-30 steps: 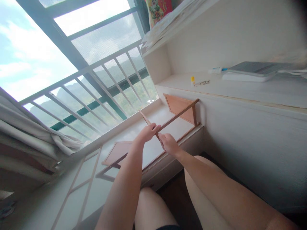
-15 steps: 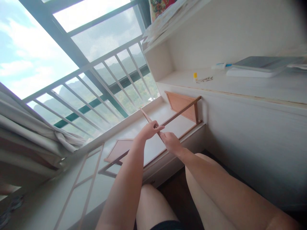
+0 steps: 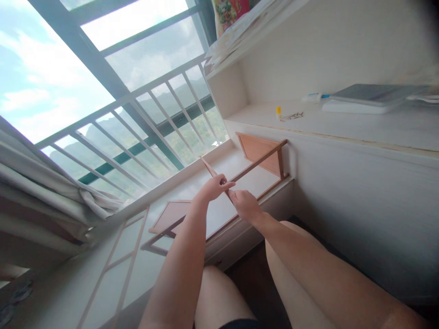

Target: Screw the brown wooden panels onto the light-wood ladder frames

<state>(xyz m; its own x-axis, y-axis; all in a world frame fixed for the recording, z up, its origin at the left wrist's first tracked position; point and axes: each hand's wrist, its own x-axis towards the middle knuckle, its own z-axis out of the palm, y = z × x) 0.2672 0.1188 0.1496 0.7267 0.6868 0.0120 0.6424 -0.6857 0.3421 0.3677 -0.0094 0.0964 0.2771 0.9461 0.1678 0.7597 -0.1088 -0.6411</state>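
A thin wooden panel [image 3: 208, 166], seen nearly edge-on, slants down between my hands. My left hand [image 3: 213, 187] is closed around its middle part, with the thumb stretched to the right. Just below and to the right, my right hand [image 3: 244, 204] grips the lower end of the same panel; its fingertips are partly hidden. Beyond my hands stands a light wooden frame with an end panel [image 3: 262, 153] at the right and a long bar [image 3: 257, 163] running toward my left hand. Another wooden panel [image 3: 169, 215] with bars lies to the left, partly behind my left forearm.
The wooden pieces rest on a white window ledge [image 3: 219, 214]. A white shelf [image 3: 308, 119] at the right bears a yellow-capped small bottle [image 3: 279, 112], some small metal pieces [image 3: 293, 116] and a flat grey device [image 3: 370, 93]. Behind are a window railing [image 3: 137, 109] and a curtain [image 3: 51, 183].
The view has tilted very slightly. Both hands keep the same grip on the wooden panel, with no clear movement.
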